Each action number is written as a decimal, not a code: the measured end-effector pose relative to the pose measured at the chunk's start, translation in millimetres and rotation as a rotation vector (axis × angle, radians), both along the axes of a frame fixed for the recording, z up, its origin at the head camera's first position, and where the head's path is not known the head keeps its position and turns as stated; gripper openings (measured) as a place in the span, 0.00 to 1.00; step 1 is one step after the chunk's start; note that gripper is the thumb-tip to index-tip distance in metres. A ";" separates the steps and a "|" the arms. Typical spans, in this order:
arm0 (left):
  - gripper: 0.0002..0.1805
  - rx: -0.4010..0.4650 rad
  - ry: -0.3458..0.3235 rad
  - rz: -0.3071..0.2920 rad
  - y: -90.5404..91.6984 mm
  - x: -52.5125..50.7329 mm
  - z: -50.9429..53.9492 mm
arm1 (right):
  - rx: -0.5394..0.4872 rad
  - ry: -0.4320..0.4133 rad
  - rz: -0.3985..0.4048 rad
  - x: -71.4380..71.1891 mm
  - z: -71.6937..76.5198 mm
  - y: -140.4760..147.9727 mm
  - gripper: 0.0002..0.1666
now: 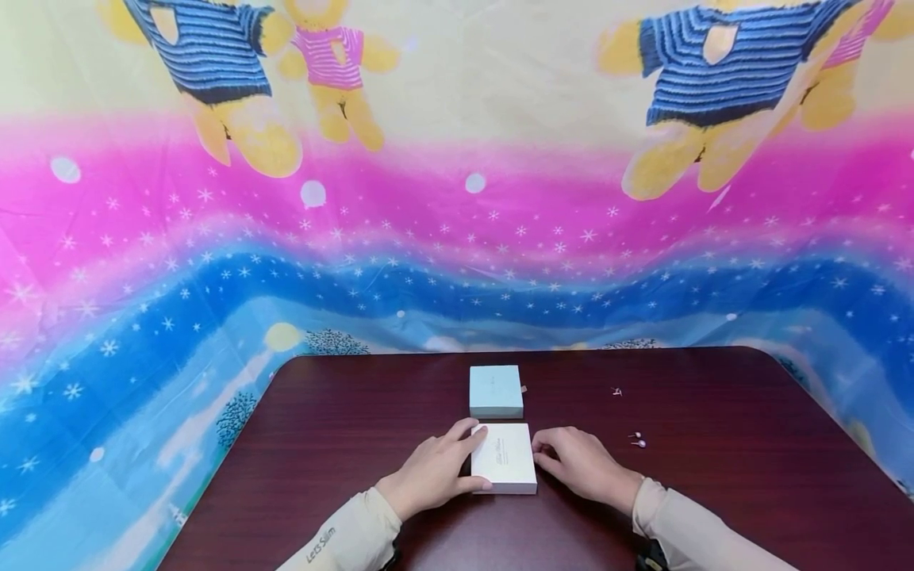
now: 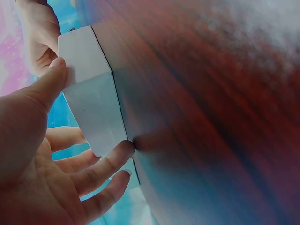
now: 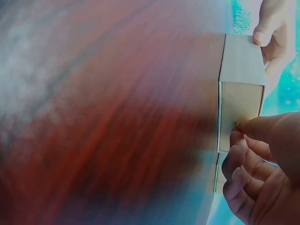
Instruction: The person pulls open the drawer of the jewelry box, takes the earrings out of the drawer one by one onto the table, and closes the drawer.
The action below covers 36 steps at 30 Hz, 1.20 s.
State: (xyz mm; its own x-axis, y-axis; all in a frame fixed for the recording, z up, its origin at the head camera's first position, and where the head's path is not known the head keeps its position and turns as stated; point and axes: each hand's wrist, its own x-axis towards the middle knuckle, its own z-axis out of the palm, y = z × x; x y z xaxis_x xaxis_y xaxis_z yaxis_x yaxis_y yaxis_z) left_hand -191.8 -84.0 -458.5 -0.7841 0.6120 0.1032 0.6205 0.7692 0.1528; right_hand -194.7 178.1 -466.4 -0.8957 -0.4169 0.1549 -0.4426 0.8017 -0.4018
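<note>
A white drawer-style gift box (image 1: 504, 460) with small print on its lid lies flat on the table. My left hand (image 1: 439, 474) grips it from the left, thumb at the near corner and a finger on the lid's far left part; in the left wrist view other fingers lie along its left side. At the box's right side is my right hand (image 1: 581, 464). Its thumb and forefinger pinch a tiny pull tab (image 3: 238, 123) on that side, mostly hidden by the fingertips. The box looks closed.
Just behind stands a pale mint box (image 1: 496, 388) with a small tab on its right. To the right lie a pair of pearl-like stud earrings (image 1: 639, 444) and another small pair of earrings (image 1: 617, 392). A printed cloth (image 1: 457, 238) hangs behind the dark table (image 1: 343, 412).
</note>
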 end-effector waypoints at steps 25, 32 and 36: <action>0.43 0.016 -0.017 0.001 -2.2 0.7 -0.5 | -0.006 -0.028 -0.005 0.8 0.0 0.7 0.06; 0.43 0.015 -0.021 0.000 -2.4 1.6 -0.4 | -0.010 -0.016 -0.012 1.4 1.5 0.7 0.06; 0.43 0.006 -0.015 -0.004 -2.2 1.9 0.0 | -0.014 -0.010 -0.015 1.5 2.6 1.3 0.06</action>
